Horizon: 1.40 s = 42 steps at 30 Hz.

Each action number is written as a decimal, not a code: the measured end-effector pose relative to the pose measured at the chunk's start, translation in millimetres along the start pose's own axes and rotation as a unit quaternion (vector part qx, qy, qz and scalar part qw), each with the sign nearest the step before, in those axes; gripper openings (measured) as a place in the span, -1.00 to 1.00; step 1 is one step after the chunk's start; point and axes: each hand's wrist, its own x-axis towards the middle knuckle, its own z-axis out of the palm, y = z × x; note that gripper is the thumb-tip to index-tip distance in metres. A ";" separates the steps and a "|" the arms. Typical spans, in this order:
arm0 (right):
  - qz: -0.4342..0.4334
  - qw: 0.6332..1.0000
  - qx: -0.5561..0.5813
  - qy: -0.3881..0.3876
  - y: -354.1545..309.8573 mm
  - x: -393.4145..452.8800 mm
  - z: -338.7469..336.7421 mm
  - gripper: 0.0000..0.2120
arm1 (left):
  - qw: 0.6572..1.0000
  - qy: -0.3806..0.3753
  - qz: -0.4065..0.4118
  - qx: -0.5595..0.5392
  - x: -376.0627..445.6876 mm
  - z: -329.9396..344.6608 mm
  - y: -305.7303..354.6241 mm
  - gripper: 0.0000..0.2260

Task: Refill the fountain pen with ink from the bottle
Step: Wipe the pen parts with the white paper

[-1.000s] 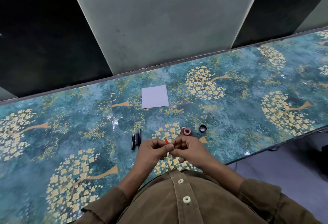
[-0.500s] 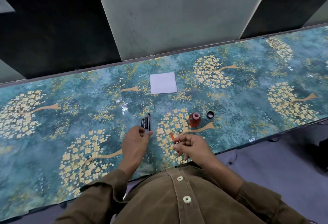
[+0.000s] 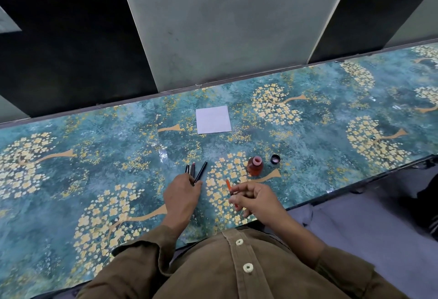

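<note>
Red-orange pen section (image 3: 228, 184), pinched in my right hand (image 3: 256, 198) above the surface (image 3: 94, 168). My left hand (image 3: 182, 194) lies with fingers touching the dark pen parts (image 3: 196, 172); whether it grips one I cannot tell. Ink bottle (image 3: 255, 166), uncapped and upright, stands just beyond the right hand, its cap (image 3: 275, 159) beside it. White paper (image 3: 213, 119) lies farther back.

A single wide-angle view comes from the person's head, looking forward and steeply down. It takes in the wearer's own shirt front at the bottom edge, the counter (image 3: 71, 180) running slantwise across the middle, and the wall panels behind it at the top. Straight edges bow near the frame's borders.
</note>
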 end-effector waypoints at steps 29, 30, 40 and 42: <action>-0.115 0.993 -0.002 -0.006 -56.4 14.0 35.1 -0.90 | 0.953 0.023 0.022 -0.301 -77.9 -86.3 -1.4 -0.91; -0.114 0.993 -0.003 -0.007 -55.3 14.6 35.9 -0.90 | 0.952 0.020 0.027 -0.306 -78.6 -87.0 -2.0 -0.91; -0.065 0.993 -0.016 -0.100 -47.3 9.1 46.9 -0.88 | 0.915 0.001 0.069 -0.397 -74.0 -95.9 4.8 -0.90; -0.059 0.992 -0.011 -0.111 -46.8 7.8 48.9 -0.88 | 0.913 0.003 0.073 -0.402 -73.4 -94.4 7.1 -0.89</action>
